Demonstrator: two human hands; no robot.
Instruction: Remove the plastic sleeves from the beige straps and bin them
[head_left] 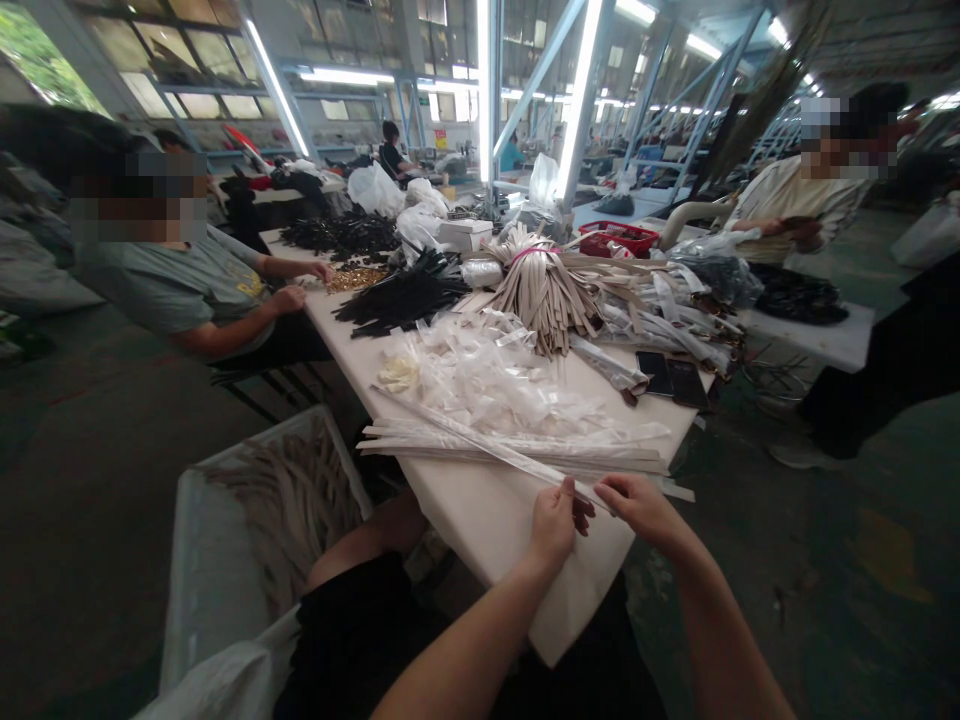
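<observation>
A long pale strap (480,440), looking wrapped in clear plastic, runs slantwise over the table towards me. Its near end lies between my two hands. My left hand (555,522) is closed on the strap with the thumb on top. Just to the right, my right hand (637,505) pinches the strap's tip between thumb and fingers. Beneath and beyond the strap lies a flat stack of similar pale straps (525,452). Behind that stack spreads a loose heap of clear plastic sleeves (502,375).
A tied bundle of beige straps (544,290), black straps (409,290), a red basket (619,240) and a dark phone (655,374) are on the table (465,500). A white bin (187,560) of straps stands at left. Co-workers sit left and stand right.
</observation>
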